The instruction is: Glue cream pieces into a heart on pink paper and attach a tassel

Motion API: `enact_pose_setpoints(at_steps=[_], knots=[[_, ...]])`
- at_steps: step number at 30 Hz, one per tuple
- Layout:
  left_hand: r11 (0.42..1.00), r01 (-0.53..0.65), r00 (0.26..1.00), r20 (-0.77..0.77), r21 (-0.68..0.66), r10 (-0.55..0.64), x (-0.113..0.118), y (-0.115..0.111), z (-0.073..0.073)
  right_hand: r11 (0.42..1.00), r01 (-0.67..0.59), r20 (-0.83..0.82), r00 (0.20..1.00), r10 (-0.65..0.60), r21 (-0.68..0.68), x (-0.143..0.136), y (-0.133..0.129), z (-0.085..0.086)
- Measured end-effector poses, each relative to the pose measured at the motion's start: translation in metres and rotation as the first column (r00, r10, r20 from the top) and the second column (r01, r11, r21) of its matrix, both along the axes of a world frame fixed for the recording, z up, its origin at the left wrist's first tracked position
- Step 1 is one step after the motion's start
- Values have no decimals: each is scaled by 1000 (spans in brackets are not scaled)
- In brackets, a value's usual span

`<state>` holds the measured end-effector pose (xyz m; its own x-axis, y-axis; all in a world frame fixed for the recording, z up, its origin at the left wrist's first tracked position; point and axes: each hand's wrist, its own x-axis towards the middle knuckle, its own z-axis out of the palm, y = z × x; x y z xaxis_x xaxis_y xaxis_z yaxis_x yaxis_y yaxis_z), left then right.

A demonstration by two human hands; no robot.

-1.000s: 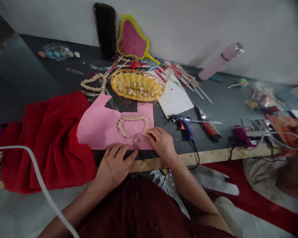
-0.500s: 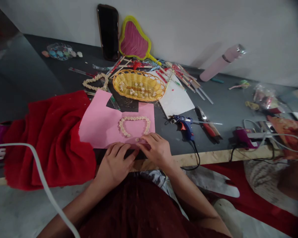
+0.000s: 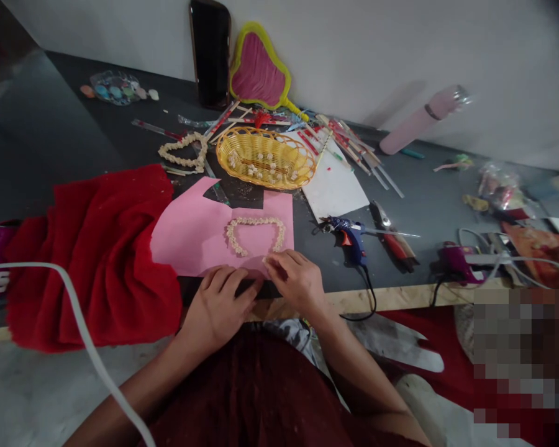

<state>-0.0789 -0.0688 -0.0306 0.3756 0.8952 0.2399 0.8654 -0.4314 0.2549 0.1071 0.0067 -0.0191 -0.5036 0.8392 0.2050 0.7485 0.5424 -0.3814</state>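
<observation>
Lying beyond the hands (image 3: 302, 282) is a cream strand (image 3: 255, 221).

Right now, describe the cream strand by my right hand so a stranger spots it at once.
Find the red cloth; the pink paper lies to its right. The cream strand sits on that paper's right half. Unlike the heart beside the basket, its near side is open.

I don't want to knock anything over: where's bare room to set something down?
Bare tabletop shows between the pink bottle, pliers and purple glue gun; also at left, between the red cloth and coloured round pieces. It's crowded around the yellow basket and on the pink paper, where a cream strand lies by the right hand.
</observation>
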Motion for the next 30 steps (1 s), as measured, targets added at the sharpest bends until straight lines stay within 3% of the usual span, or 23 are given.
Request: enact_pose_setpoints(at_steps=[11,30], knots=[[1000,0,1000,3,9,0,0,0,0,999,-32,47,998,33,-2,-6,-3,-8],[1000,9,1000,6,11,-9,0,-1,-1,998,-45,78,996,42,34,-9,-3,-4]])
